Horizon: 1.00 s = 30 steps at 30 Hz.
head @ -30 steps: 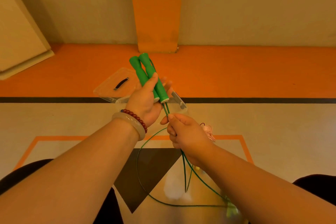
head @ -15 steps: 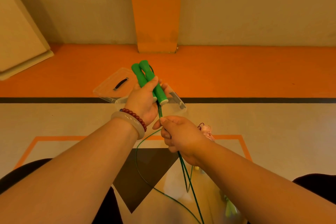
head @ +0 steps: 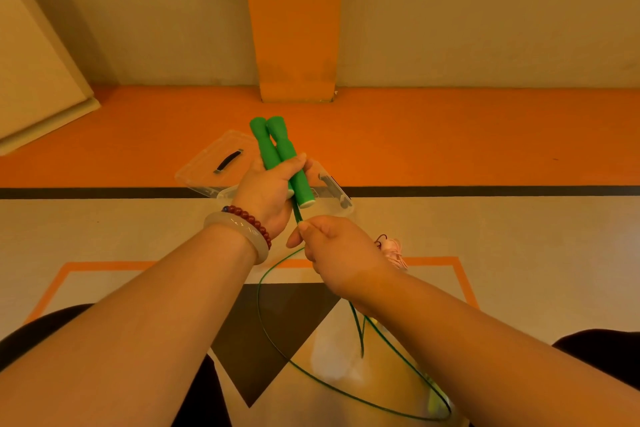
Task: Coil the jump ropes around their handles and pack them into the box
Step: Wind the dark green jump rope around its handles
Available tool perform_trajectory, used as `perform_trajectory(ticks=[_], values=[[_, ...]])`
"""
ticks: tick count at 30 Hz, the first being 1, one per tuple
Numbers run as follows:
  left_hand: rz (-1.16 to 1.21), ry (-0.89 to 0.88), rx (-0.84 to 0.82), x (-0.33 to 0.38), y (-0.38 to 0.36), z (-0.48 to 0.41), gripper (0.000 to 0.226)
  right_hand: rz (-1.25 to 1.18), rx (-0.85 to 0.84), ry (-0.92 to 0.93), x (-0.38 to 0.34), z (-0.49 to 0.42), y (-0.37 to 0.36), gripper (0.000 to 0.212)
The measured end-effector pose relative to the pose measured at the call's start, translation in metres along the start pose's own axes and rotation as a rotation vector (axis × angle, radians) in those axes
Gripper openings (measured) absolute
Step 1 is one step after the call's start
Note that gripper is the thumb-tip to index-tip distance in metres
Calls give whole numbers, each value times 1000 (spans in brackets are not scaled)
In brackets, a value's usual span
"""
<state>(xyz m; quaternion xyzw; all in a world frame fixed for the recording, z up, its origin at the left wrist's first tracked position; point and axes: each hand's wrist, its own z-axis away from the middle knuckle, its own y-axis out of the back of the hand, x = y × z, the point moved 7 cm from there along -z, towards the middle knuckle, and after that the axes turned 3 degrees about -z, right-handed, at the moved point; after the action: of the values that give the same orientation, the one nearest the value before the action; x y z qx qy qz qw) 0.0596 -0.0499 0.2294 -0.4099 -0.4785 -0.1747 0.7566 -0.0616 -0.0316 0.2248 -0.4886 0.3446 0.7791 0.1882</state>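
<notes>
left hand (head: 266,196) grip curled round two green handles (head: 277,146), right hand (head: 337,251) grip pinching green rope (head: 297,213) just below; clear box (head: 338,196) behind

You hold matt green handles (head: 277,149) and a thin, glossy cord (head: 263,315); the box (head: 342,204) is clear, smooth plastic, the painted floor (head: 485,236) faintly shiny.

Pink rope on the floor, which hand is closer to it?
Right. The right hand, pinching the green cord, is just left of the pink rope; the left hand, gripping the green handles, is farther, up and left.
</notes>
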Motion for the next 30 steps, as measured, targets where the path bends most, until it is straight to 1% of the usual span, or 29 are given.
perform_trajectory(ticks=[2,4,6,10,12,15,19,24,27,30], values=[[-50,-36,-13,3,-1,1,25,35,10,16,-3,1,1,33],[-103,-62,-43,7,-2,2,26,2,26,11,-6,3,5,34],[-154,-56,-68,9,0,1,26,-11,57,58,-14,6,16,31],[-259,-12,-164,10,-1,1,26,230,155,277,-34,3,49,23],[-247,2,-208,10,-5,3,22,341,221,339,-38,-1,64,24],[-201,40,-217,10,-8,4,22,473,285,408,-39,-6,78,27],[-155,111,-239,5,-14,10,12,474,305,411,-40,-8,94,22],[-193,127,-327,-2,-23,16,4,431,313,307,-34,-15,115,21],[-144,135,-309,-6,-22,17,9,459,227,254,-24,-20,108,20],[-114,109,-241,-2,-19,16,8,288,88,250,-18,-20,91,14]])
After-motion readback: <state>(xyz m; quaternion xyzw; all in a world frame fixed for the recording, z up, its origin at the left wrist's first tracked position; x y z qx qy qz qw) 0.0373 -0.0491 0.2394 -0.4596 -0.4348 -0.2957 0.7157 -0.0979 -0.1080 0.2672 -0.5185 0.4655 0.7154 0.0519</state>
